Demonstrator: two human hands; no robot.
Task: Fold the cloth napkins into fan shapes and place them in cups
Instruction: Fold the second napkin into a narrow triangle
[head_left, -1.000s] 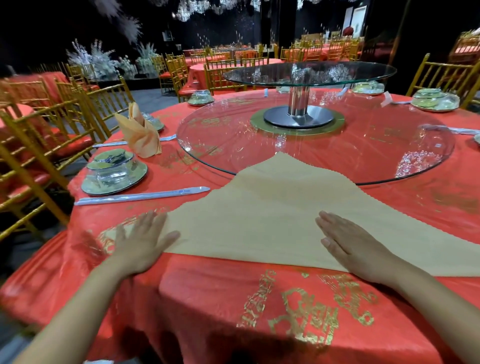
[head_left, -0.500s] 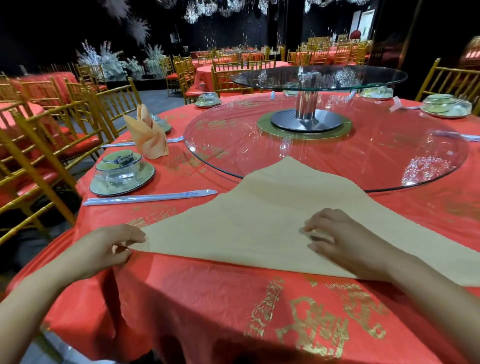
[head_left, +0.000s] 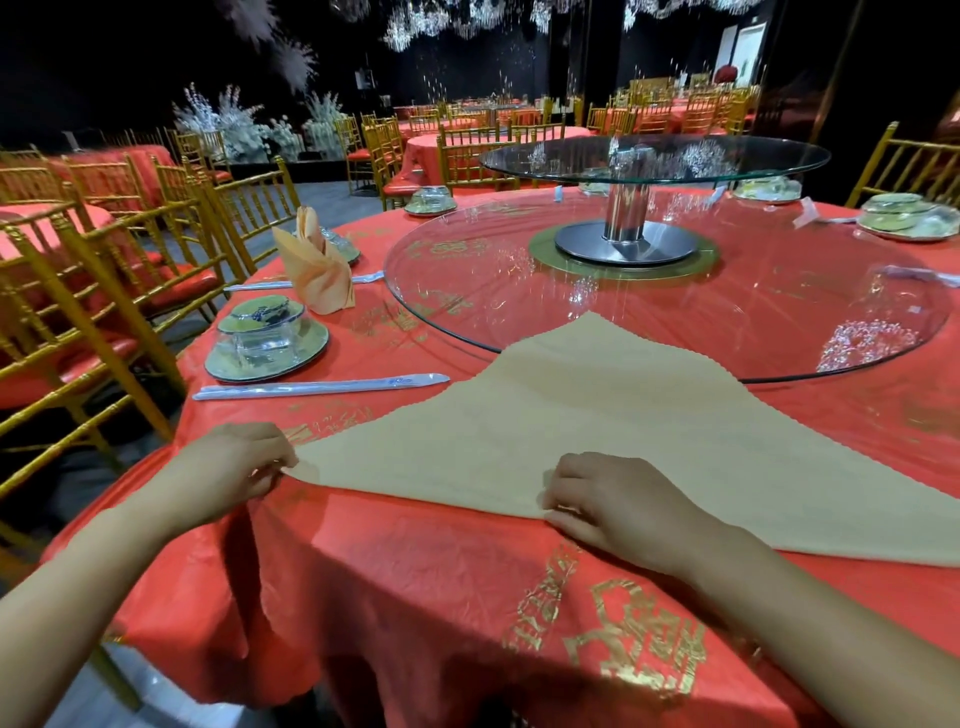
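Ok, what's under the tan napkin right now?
The napkin lies mostly on the red tablecloth; its far tip overlaps the near rim of the glass turntable. That stretch of rim, and anything else beneath, is hidden.

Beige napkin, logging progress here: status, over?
Left hand pinches beige napkin at left corner; right hand pinches near edge. Napkin flat, triangular, no pleats yet. Tip overlaps glass turntable.

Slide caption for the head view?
Left hand and right hand pinch the near edge of the tan napkin on the red table.
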